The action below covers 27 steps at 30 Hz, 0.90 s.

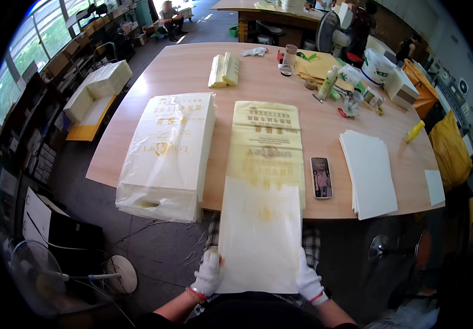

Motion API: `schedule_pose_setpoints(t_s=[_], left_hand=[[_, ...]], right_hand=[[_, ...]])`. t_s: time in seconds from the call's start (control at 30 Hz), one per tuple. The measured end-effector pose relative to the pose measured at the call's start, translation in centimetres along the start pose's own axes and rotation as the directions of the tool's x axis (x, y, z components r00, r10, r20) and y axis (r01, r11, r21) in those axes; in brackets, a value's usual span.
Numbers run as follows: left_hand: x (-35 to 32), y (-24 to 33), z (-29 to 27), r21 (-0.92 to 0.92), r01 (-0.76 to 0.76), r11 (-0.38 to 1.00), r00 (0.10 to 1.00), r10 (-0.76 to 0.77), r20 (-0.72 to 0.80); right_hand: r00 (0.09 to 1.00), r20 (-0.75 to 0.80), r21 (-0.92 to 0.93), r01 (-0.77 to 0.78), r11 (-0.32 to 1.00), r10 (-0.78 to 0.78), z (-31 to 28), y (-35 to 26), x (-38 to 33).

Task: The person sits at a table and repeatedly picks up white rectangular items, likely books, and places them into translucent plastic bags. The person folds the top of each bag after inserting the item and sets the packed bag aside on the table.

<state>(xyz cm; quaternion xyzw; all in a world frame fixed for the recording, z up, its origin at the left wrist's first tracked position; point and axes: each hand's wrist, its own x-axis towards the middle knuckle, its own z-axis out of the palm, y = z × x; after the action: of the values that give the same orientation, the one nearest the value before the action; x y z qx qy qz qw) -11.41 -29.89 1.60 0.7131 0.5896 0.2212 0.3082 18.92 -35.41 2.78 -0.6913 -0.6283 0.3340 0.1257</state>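
Note:
A white paper sheet or thin stack reaches over the table's near edge toward my body. Its far end overlaps a flat, translucent yellowish plastic bag with gold print, which shows faintly over the white. In a white knit glove, my left hand is closed on the paper's left edge, near its lower corner. Opposite, my right hand, gloved too, grips the right edge; its fingertips are partly hidden. Left of the bag lies a thick pile of filled plastic bags with a handle hole. A white paper stack sits to the right.
A phone lies between bag and paper stack. Folded yellowish bags rest at the back. Bottles, tape, a bucket and a box crowd the back right. A floor fan stands lower left. Other people are in the background.

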Motion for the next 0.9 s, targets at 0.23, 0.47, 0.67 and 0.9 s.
schedule_pose_setpoints(t_s=[0.23, 0.47, 0.67, 0.9], left_hand=[[-6.8, -1.7, 0.3, -0.737, 0.366, 0.568, 0.910, -0.053, 0.411], [-2.9, -1.1, -0.1, -0.392, -0.043, 0.919, 0.990, -0.015, -0.143], [1.0, 3.6, -1.6, -0.310, -0.398, 0.863, 0.912, 0.338, -0.232], [4.4, 8.9, -8.5, -0.121, -0.684, 0.720, 0.698, 0.596, -0.397]], right_hand=[[0.831, -0.283, -0.243, 0.420, 0.874, -0.479, 5.9, 3.0, -6.0], [0.924, -0.322, 0.049, 0.235, 0.971, -0.207, 0.3, -0.1, -4.6], [0.927, -0.142, 0.905, -0.020, 0.425, 0.347, 3.0, 4.3, -1.0], [0.957, -0.250, 0.892, 0.286, 0.349, -0.145, 5.9, -6.3, 7.0]])
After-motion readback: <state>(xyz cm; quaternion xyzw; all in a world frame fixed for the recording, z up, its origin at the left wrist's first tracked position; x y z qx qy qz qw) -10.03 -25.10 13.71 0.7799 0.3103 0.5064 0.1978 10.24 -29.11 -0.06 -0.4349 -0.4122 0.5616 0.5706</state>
